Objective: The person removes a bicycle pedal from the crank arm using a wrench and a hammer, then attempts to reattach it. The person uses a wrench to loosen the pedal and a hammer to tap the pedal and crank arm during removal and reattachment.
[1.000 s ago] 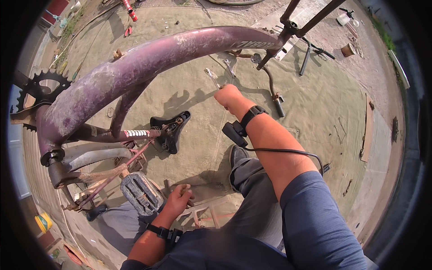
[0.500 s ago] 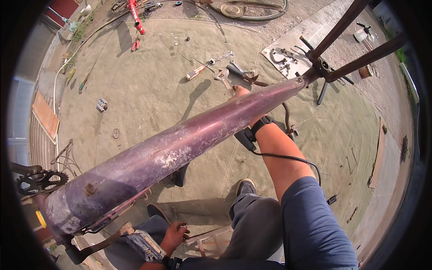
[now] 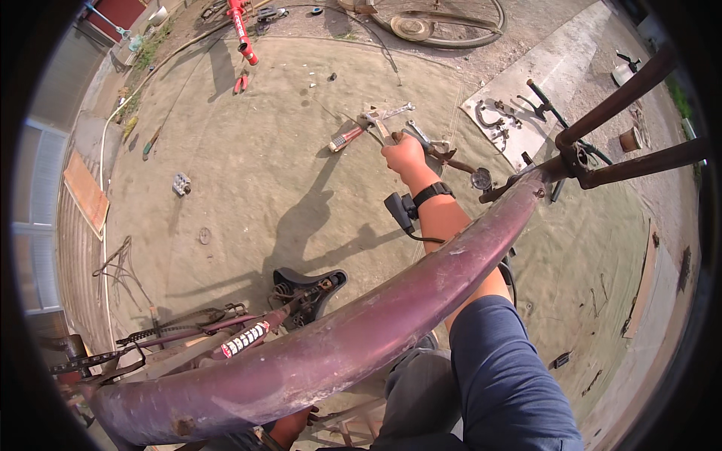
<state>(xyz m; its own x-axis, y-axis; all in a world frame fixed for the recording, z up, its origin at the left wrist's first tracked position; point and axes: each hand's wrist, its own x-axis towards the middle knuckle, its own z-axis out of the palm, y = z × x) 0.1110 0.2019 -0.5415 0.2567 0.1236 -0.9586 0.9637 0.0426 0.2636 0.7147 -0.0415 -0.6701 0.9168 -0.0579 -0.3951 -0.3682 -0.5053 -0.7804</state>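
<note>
An adjustable wrench (image 3: pixel 382 126) is gripped at its handle by my right hand (image 3: pixel 406 156), which reaches forward past the purple bicycle frame tube (image 3: pixel 353 319). Its jaw end overlaps a second wrench (image 3: pixel 395 111) and a red-and-white handled tool (image 3: pixel 347 138) on the ground cover. The tube slants across my right forearm and hides part of it. My left hand (image 3: pixel 292 427) is low, behind the tube, with its fingers mostly hidden. Behind the tube shows a black saddle (image 3: pixel 331 289); a fork (image 3: pixel 620 94) is at the tube's far right end.
Metal parts (image 3: pixel 500 120) lie on a pale board at the right. Red-handled pliers (image 3: pixel 241 83), a red tubular part (image 3: pixel 243 37) and a wheel (image 3: pixel 451 30) are farther off. A pedal (image 3: pixel 181 184) rests on the ground cover to the left.
The tube has shifted lower in view, exposing the saddle and more of my right forearm. My right hand still holds the adjustable wrench. My left hand has become mostly hidden by the tube.
</note>
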